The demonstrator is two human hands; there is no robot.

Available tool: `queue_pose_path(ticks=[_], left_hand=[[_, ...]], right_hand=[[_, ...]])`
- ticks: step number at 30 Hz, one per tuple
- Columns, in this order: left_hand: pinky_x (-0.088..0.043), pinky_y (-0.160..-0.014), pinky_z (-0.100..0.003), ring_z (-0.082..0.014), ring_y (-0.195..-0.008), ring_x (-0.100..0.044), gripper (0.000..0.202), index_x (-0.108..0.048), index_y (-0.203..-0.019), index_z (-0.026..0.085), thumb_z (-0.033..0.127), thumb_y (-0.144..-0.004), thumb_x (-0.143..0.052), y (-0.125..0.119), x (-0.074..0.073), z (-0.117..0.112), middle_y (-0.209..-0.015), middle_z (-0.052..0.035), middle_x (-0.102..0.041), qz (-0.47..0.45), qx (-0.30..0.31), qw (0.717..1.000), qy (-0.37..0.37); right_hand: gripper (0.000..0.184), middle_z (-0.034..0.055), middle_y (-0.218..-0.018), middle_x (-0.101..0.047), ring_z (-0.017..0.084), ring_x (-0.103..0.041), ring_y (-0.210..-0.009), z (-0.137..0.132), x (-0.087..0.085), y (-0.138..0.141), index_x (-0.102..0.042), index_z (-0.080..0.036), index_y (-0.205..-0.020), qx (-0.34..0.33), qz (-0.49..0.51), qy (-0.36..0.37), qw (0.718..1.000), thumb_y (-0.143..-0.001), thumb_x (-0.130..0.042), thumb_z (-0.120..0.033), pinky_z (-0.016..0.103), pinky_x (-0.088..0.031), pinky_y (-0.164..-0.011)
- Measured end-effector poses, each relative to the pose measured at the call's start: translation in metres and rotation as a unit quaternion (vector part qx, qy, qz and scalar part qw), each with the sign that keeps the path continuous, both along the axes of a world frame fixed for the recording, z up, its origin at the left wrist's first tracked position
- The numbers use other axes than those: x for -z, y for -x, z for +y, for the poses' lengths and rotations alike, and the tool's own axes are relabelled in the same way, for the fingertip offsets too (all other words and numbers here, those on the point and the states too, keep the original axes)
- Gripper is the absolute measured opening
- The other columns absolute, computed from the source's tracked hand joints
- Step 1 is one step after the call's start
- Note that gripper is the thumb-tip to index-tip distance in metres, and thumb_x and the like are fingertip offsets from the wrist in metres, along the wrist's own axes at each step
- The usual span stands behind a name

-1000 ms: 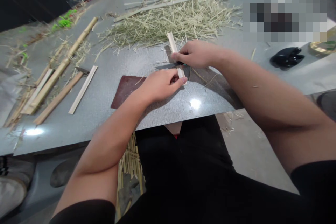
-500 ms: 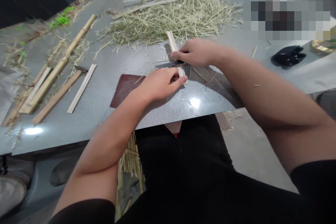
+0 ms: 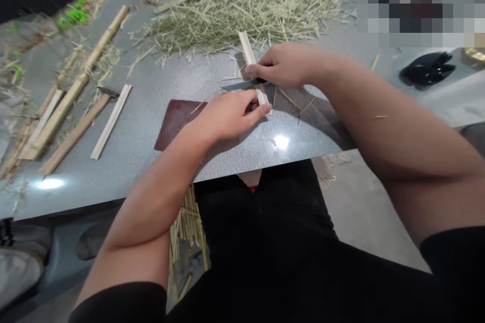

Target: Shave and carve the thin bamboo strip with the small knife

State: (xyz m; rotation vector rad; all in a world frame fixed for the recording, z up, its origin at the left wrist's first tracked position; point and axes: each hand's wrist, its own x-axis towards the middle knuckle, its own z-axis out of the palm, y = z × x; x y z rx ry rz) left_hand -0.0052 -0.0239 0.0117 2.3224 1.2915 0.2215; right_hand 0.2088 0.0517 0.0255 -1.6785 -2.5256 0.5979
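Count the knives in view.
2. One knife is held in the right hand across a bamboo strip; the other knife lies at the left of the table. The straw could hide more.

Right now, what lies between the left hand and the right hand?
In the head view, a pale bamboo strip spans the gap between the left hand and the right hand, with a dark knife blade just above the left hand.

Apparently bamboo shavings (image 3: 242,15) behind held strip (image 3: 247,48)
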Motion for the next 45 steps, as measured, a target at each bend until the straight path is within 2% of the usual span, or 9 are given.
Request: queue_pose_path(ticks=[5,10,16,21,26,29,36,40,45], left_hand=[[-0.036,-0.076,-0.038,-0.0211,-0.073,-0.055,0.044,-0.061,-0.089,0.023,0.060,-0.113,-0.062,-0.0003,-0.0006,-0.0002,-0.081,-0.0057,-0.066,0.001,0.000,1.000,0.001],[-0.035,-0.075,-0.038,-0.0213,-0.075,-0.055,0.042,-0.065,-0.094,0.023,0.061,-0.113,-0.061,0.0022,0.0016,0.0002,-0.085,-0.0062,-0.069,0.000,0.007,1.000,-0.006],[-0.038,-0.078,-0.037,-0.0238,-0.082,-0.060,0.042,-0.067,-0.095,0.023,0.062,-0.112,-0.062,0.0041,0.0043,0.0008,-0.086,-0.0072,-0.068,0.001,0.009,1.000,-0.011],[-0.038,-0.080,-0.037,-0.0239,-0.082,-0.060,0.041,-0.066,-0.093,0.023,0.060,-0.112,-0.064,0.0036,0.0041,0.0001,-0.085,-0.0069,-0.067,-0.001,0.008,1.000,-0.012],[-0.040,-0.079,-0.037,-0.0235,-0.082,-0.061,0.041,-0.064,-0.090,0.023,0.059,-0.111,-0.065,0.0027,0.0028,0.0001,-0.084,-0.0068,-0.068,-0.005,0.009,1.000,-0.010],[-0.039,-0.078,-0.037,-0.0222,-0.079,-0.059,0.042,-0.063,-0.088,0.023,0.058,-0.110,-0.067,0.0014,0.0018,0.0004,-0.083,-0.0064,-0.068,-0.011,0.005,1.000,-0.003],[-0.036,-0.075,-0.037,-0.0201,-0.075,-0.057,0.044,-0.063,-0.089,0.023,0.060,-0.111,-0.063,-0.0006,-0.0009,-0.0005,-0.085,-0.0066,-0.070,-0.001,-0.002,1.000,0.000],[-0.039,-0.077,-0.037,-0.0202,-0.078,-0.059,0.042,-0.065,-0.093,0.023,0.060,-0.112,-0.059,-0.0007,-0.0047,-0.0018,-0.089,-0.0066,-0.074,0.011,0.004,1.000,0.000],[-0.042,-0.080,-0.037,-0.0226,-0.084,-0.064,0.039,-0.068,-0.099,0.023,0.059,-0.112,-0.059,-0.0008,-0.0049,-0.0021,-0.093,-0.0079,-0.076,0.011,-0.003,1.000,-0.006]], right_hand=[[0.076,0.0083,-0.070,-0.056,0.013,-0.041,-0.070,-0.0035,-0.0031,0.0005,-0.059,-0.017,-0.080,-0.003,-0.002,0.005,1.000,-0.114,-0.041,-0.083,0.035,-0.032,-0.078],[0.079,0.0102,-0.070,-0.055,0.016,-0.048,-0.074,-0.0041,-0.0034,0.0008,-0.065,-0.017,-0.083,0.016,-0.007,0.012,1.000,-0.111,-0.043,-0.088,0.037,-0.036,-0.082],[0.089,0.0126,-0.068,-0.048,0.027,-0.059,-0.091,0.0005,0.0031,-0.0041,-0.064,-0.021,-0.084,0.015,0.069,0.027,0.997,-0.091,-0.048,-0.108,0.038,-0.041,-0.083],[0.086,0.0109,-0.066,-0.045,0.028,-0.062,-0.100,0.0039,0.0048,-0.0056,-0.061,-0.018,-0.086,0.011,0.084,0.041,0.996,-0.095,-0.056,-0.103,0.037,-0.042,-0.091],[0.090,0.0119,-0.070,-0.051,0.025,-0.058,-0.090,0.0013,0.0028,-0.0043,-0.061,-0.019,-0.084,0.002,0.033,0.015,0.999,-0.097,-0.042,-0.106,0.037,-0.040,-0.086],[0.089,0.0123,-0.071,-0.055,0.021,-0.052,-0.085,-0.0010,0.0016,-0.0024,-0.062,-0.018,-0.083,0.003,0.013,0.000,1.000,-0.103,-0.036,-0.101,0.037,-0.037,-0.087],[0.084,0.0088,-0.062,-0.043,0.020,-0.045,-0.083,-0.0028,0.0020,-0.0019,-0.060,-0.021,-0.078,-0.006,0.074,0.007,0.997,-0.100,-0.045,-0.100,0.035,-0.034,-0.085],[0.079,0.0062,-0.061,-0.044,0.017,-0.040,-0.082,-0.0048,0.0014,-0.0031,-0.054,-0.020,-0.074,-0.009,0.106,0.018,0.994,-0.103,-0.051,-0.093,0.033,-0.033,-0.086],[0.079,0.0063,-0.065,-0.045,0.019,-0.044,-0.080,-0.0057,0.0001,-0.0015,-0.053,-0.021,-0.072,0.001,0.099,-0.002,0.995,-0.100,-0.049,-0.095,0.033,-0.035,-0.083]])
